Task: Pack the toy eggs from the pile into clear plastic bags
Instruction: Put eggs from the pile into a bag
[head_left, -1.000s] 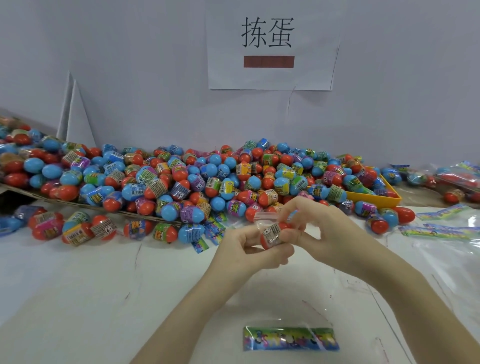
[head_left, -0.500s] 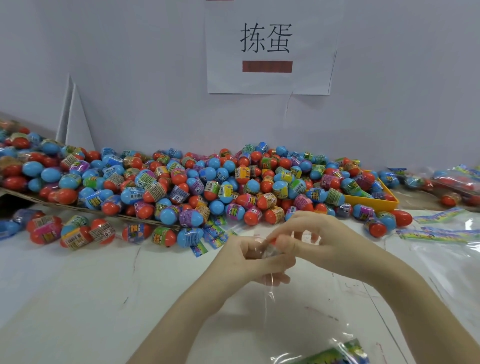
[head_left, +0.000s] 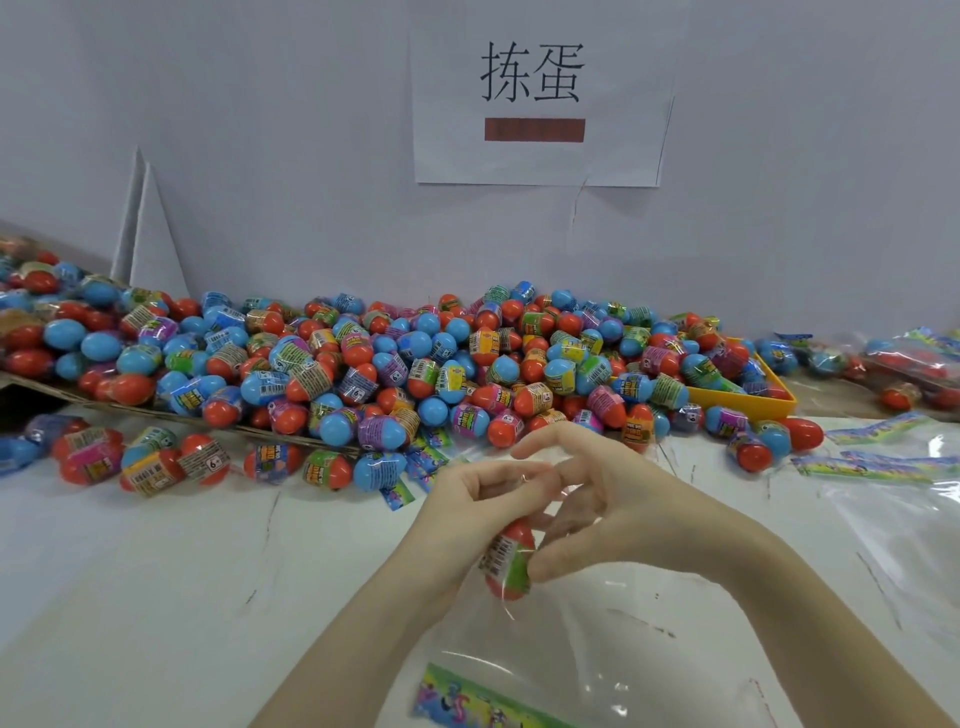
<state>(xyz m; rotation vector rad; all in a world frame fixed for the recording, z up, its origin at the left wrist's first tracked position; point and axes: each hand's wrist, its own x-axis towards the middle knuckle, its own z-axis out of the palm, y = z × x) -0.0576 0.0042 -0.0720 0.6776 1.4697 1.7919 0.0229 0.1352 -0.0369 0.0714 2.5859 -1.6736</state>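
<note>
A large pile of red and blue toy eggs (head_left: 415, 364) with colourful labels lies along the back of the white table. In front of it my left hand (head_left: 467, 504) pinches the top edge of a clear plastic bag (head_left: 571, 639). My right hand (head_left: 618, 499) holds the same edge from the other side, its index finger raised. A red egg with a green label (head_left: 508, 564) sits inside the bag just below my fingers, with my right thumb against it. The bag hangs down to the table, and its printed strip (head_left: 483, 701) lies at the bottom.
A yellow tray (head_left: 748, 397) with eggs stands at the right end of the pile. More clear bags with printed strips (head_left: 883, 462) lie at the right, filled bags (head_left: 919, 364) behind them. Bagged eggs (head_left: 150, 462) lie at front left. A paper sign (head_left: 535, 93) hangs on the wall.
The egg has gone from between my fingertips down into the bag. The bag has been lifted off the table and hangs open below my hands. The hands moved slightly nearer.
</note>
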